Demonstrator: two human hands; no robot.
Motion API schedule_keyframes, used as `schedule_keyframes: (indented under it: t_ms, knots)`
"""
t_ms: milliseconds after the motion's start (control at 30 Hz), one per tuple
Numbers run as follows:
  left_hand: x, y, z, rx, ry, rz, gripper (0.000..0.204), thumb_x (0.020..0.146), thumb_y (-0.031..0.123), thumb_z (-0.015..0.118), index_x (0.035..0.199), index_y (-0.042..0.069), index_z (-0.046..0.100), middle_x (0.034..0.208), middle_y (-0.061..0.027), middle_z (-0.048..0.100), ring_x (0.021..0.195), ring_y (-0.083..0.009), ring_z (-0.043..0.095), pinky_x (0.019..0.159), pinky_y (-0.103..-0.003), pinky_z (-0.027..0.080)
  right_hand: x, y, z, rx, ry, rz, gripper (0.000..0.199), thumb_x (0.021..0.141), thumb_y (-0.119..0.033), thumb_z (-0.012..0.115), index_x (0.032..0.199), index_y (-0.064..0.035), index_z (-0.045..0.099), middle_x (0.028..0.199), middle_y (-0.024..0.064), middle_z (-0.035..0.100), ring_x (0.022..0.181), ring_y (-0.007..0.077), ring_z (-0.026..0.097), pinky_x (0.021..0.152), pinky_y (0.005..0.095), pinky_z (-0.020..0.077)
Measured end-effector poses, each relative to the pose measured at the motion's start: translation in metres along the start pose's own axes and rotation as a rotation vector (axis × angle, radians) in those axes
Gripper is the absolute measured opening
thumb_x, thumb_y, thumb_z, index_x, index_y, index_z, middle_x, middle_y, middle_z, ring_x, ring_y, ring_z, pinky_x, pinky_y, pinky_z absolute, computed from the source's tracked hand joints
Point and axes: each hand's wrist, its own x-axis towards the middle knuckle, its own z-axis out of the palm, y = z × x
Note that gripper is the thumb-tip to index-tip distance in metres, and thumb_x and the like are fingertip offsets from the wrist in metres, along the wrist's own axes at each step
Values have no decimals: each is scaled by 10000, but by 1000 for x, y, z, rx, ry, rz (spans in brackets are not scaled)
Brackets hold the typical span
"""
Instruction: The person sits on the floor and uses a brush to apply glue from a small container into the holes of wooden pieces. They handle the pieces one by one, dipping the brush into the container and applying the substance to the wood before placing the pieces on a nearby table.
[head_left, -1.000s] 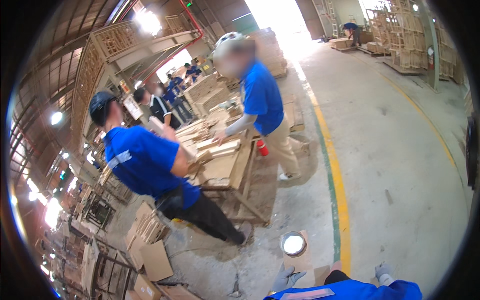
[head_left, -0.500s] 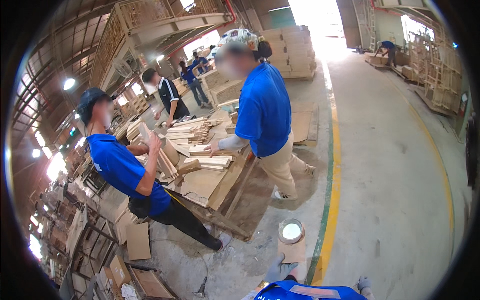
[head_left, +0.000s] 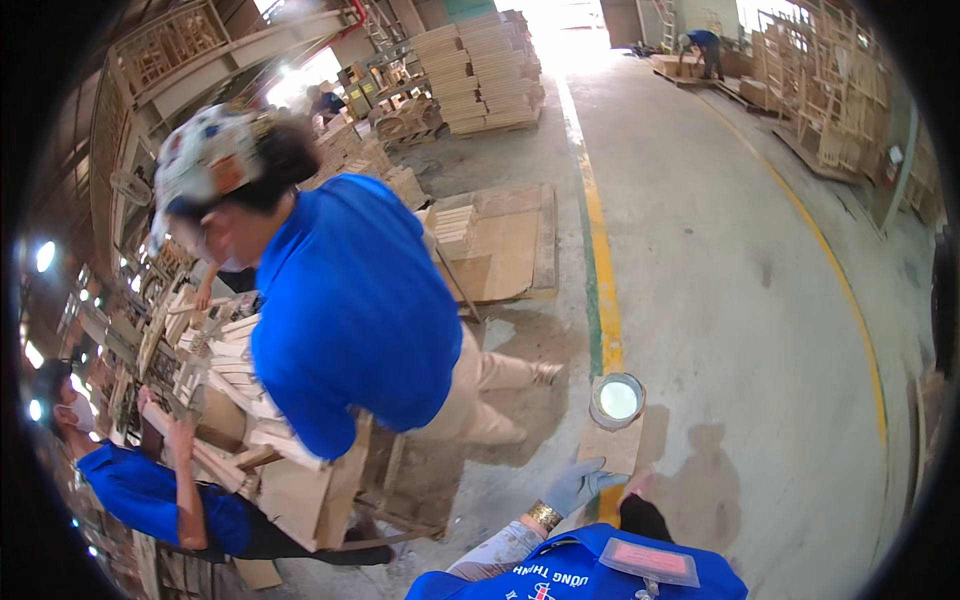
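Note:
My left hand [head_left: 578, 484], in a light grey-blue glove, grips the near edge of a flat brown board [head_left: 612, 450] with its thumb lying on top. On the board's far end stands a round tin [head_left: 598, 402], open at the top, with a pale, whitish content showing inside. Board and tin are out in front of my body, above the concrete floor. A patterned band circles my left wrist. My right hand is out of the picture.
Close on my left, a co-worker in a blue shirt [head_left: 350, 320] bends over a table of wooden strips [head_left: 235, 355]. Another co-worker [head_left: 150, 500] stands beyond, holding wood. A low pallet [head_left: 510, 245] and stacked boards [head_left: 480, 75] lie ahead. A yellow line [head_left: 605, 290] runs along the floor.
I have moved forward, so the near co-worker looks larger and further left. The board and tin now show further up and right, still in my left hand. My right hand has left the picture.

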Motion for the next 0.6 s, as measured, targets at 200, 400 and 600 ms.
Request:
schedule_keyframes:
  t_ms: [200,400,600]
  knots:
    - [150,63,-15,142,31,310,460,889,76,453,1316,-11,306,1237,-176,489,1092,-326,529,939,-441,445,191,-148,-56,-78,9,-196,218,838,-264,474,789,-89,594,691,93,594,619,230,574,559,368,459]
    - [227,182,50,-43,137,383,460,889,71,439,1327,20,306,1237,-188,489,1082,-321,538,932,-427,456,428,-350,-157,-364,309,-781,155,834,-179,455,757,-79,543,573,75,538,497,182,528,479,326,433]
    - [344,284,23,-353,-93,384,324,912,133,449,1170,-60,477,1112,-209,564,1026,-302,567,931,-388,443,547,-640,-162,175,321,-1014,215,862,-221,467,751,-56,549,576,86,527,492,211,514,475,366,419]
